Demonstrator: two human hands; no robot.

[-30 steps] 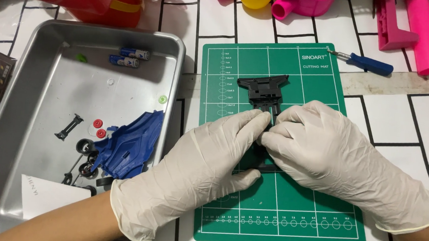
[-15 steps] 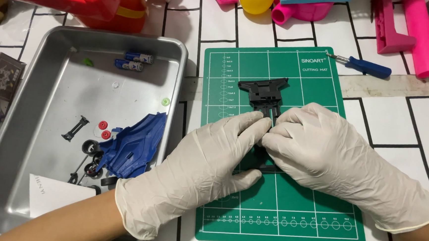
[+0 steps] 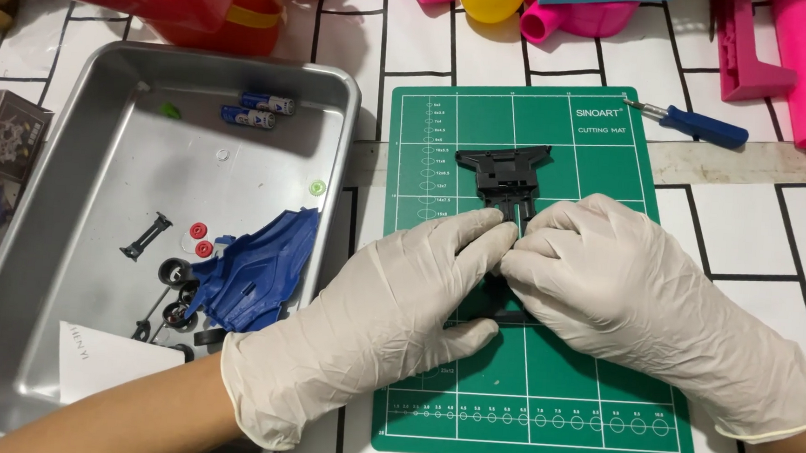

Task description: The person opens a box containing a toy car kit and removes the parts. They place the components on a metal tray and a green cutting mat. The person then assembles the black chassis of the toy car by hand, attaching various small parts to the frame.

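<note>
Both of my hands wear pale latex gloves and meet over a black plastic toy-car chassis [image 3: 504, 174] lying on a green cutting mat [image 3: 598, 397]. My left hand [image 3: 378, 323] pinches the chassis from the left, thumb underneath. From the right, my right hand [image 3: 641, 302] grips the same part with its fingertips. Only the far end of the chassis and a bit near the thumbs show; the middle is hidden by my fingers.
A metal tray [image 3: 71, 169] at left holds a blue car body shell [image 3: 256, 273], black wheels, red small gears, two batteries [image 3: 256, 108] and a white paper. A blue-handled screwdriver [image 3: 694, 125] lies beyond the mat. Red, pink and yellow toys line the far edge.
The view has shifted slightly. Both hands stay on the chassis, with only small finger movement.
</note>
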